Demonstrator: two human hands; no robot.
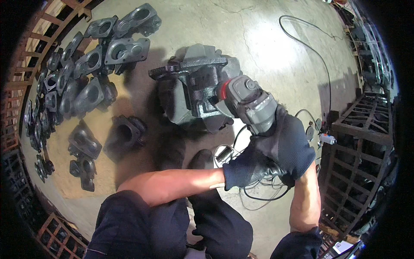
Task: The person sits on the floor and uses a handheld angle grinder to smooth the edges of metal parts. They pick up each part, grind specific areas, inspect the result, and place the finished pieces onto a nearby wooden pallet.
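Observation:
An angle grinder (252, 101) with a grey head and a red part at its front is held in both gloved hands. My right hand (295, 144), in a dark glove, wraps round the grinder's body. My left hand (250, 164), gloved too, is closed lower on the tool, its fingers partly hidden by the right hand. The grinder's front end is up against the right side of a dark metal casting (205, 84); whether the disc touches cannot be made out. Beneath the casting is a grey rounded support (174, 103).
Several similar castings (88, 97) stand at the left, some on a brown board (64, 172). Metal lattice crates (358, 159) line the right side. A black cable (325, 64) runs over the floor; more cable (263, 196) lies coiled below my hands. My legs (220, 220) are close by.

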